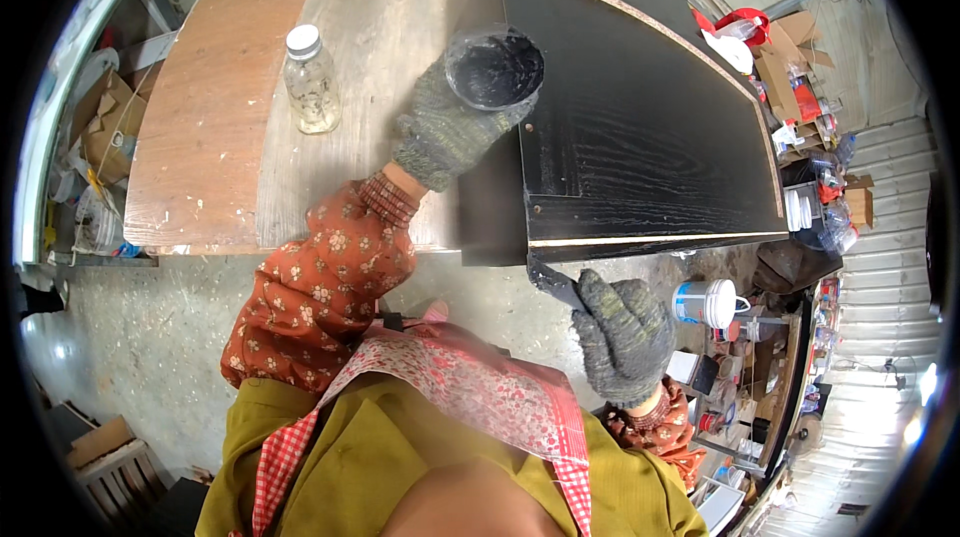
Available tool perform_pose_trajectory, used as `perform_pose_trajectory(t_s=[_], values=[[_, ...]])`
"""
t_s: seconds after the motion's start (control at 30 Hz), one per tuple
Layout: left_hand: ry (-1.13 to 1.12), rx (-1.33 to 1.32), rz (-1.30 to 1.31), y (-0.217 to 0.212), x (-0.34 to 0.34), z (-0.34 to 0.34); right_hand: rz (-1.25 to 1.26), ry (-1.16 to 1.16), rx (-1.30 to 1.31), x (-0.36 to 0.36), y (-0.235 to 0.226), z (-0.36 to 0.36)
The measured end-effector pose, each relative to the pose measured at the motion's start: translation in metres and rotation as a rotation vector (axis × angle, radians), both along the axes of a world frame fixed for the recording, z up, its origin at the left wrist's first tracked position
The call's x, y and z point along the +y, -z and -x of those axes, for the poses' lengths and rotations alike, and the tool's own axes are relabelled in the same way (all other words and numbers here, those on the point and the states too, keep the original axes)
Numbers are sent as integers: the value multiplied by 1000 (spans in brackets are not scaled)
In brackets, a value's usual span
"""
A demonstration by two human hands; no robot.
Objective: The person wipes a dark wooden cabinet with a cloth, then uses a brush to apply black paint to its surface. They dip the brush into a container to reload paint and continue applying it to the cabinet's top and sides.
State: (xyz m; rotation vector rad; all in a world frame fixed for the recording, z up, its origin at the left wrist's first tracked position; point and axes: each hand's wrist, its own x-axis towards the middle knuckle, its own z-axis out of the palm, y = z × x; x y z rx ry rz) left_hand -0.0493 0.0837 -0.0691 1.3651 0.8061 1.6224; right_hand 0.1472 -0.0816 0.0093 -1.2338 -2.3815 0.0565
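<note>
My left hand [448, 132], in a grey-green knitted glove, is closed round a clear plastic cup [495, 69] with dark paste smeared inside. The cup is tilted so its mouth faces me, beside the black wood-grain cabinet [660, 137]. Lower right, my gloved right hand [626, 337] is wrapped round a dark, flat putty knife [554, 283]; its handle is mostly hidden. The knife's tip reaches the cabinet's near lower corner, just under a pale raw edge [640, 240]. Whether it presses on the corner I cannot tell.
A glass jar [313, 82] with a white lid stands on the wooden tabletop [215, 137] at left. Right of my right hand is a white bucket [705, 304]. Cluttered shelves [765, 377] line the right side; cardboard boxes [105, 122] sit far left.
</note>
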Motion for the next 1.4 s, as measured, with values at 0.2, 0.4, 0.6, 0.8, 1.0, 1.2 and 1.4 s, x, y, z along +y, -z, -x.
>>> perform_pose_trajectory(t_s=[0.2,0.4,0.6,0.8,1.0,1.2,1.4], values=[[25,7,49,-2,-2,6,-55,-57,28,-5,1,-1],[-43,102,31,1,1,3,-77,-80,32,-5,9,0],[-17,-42,113,6,2,1,-56,-54,63,-8,13,2],[-59,55,34,3,0,3,-75,-63,122,-14,21,-1],[-17,-26,63,2,0,5,-20,-19,152,2,1,0],[-48,23,34,4,1,4,152,6,216,14,-10,0],[-38,71,81,-2,0,6,136,-46,93,23,-22,3]])
